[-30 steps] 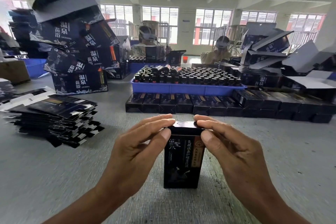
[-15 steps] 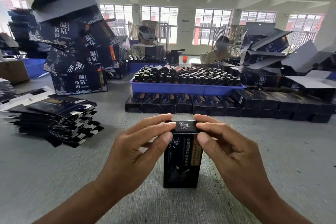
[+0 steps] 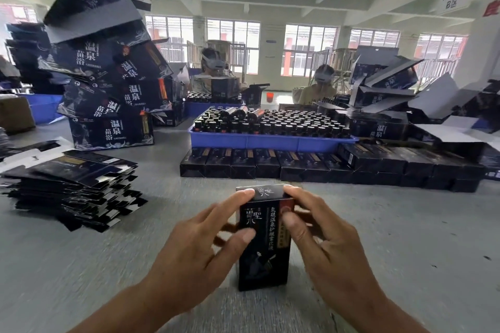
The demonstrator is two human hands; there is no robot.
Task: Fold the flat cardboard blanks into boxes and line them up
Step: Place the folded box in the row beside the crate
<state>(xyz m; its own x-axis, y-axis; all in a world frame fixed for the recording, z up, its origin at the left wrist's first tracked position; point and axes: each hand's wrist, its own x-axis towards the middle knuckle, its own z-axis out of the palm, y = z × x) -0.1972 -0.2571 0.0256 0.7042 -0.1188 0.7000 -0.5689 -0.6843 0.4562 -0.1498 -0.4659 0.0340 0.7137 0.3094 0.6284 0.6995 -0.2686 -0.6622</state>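
The box [image 3: 263, 240] stands upright on the near middle of the bench [image 3: 81, 265], its long axis vertical, its printed front facing the camera and its top flap [image 3: 261, 192] toward the far side, not quite seated by the look of it. Far left on the bench lies the stack of flat blanks [image 3: 70, 184]. The left hand [image 3: 200, 254] holds the box's left side, forefinger up by the top corner and thumb on the front face, fingers narrowly spread around it. The right hand [image 3: 324, 235] holds the right side in the same way, its thumb pressing the front near the top; the fingers behind are blurred. Farther back, right of centre, a row of finished boxes [image 3: 324, 163] lies along a blue tray [image 3: 270, 142] of bottles [image 3: 284, 124].

To close it well, I would steady both side walls squarely, tuck the flap's tongue inside the front wall, and press down evenly so the top sits flush without crushing the corners.
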